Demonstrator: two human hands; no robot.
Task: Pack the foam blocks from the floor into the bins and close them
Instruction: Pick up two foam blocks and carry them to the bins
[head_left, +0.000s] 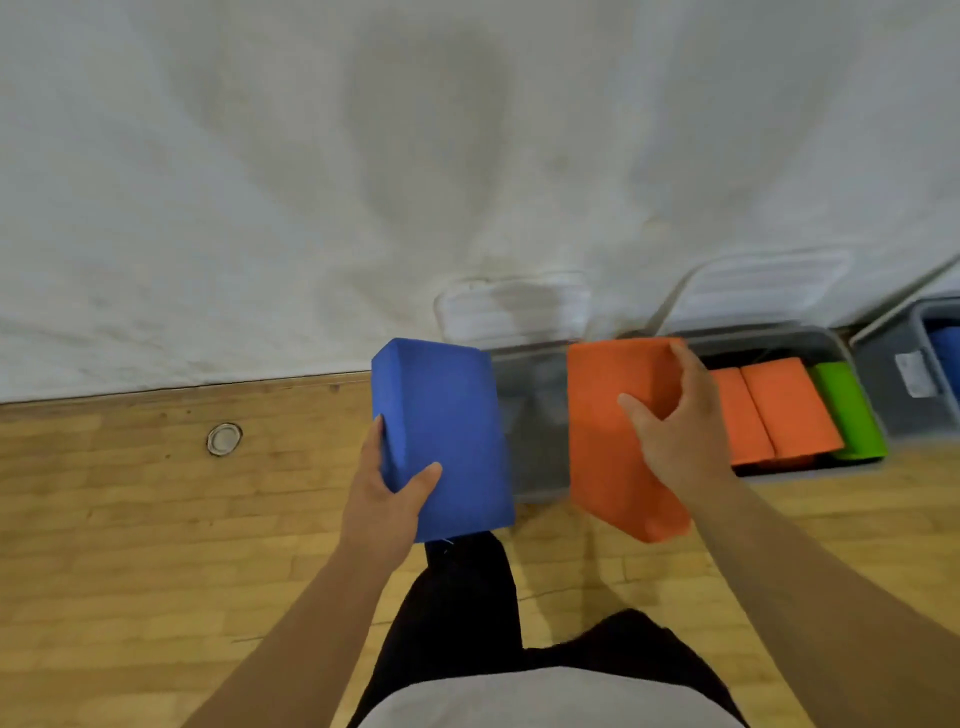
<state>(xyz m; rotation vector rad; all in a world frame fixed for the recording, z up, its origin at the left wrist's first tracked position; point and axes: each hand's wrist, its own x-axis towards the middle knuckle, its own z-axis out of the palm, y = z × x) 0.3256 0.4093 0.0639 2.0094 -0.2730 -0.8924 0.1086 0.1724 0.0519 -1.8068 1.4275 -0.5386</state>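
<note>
My left hand (384, 493) grips a blue foam block (441, 431) by its near end, held in the air above the wooden floor. My right hand (675, 431) grips an orange foam block (608, 441) from its right side, also in the air. Behind both blocks stands an open grey bin (530, 415) whose inside looks bare where it shows. To its right a second open grey bin (831, 343) holds two orange blocks (779, 410) and a green block (852, 410). Clear lids (519, 312) lean against the wall behind the bins.
A third grey bin (914, 384) at the far right edge holds something blue. A white wall covering (363, 182) hangs down to the wooden floor (130, 519). A round metal floor plate (224, 439) sits left. My dark-trousered legs are below the blocks.
</note>
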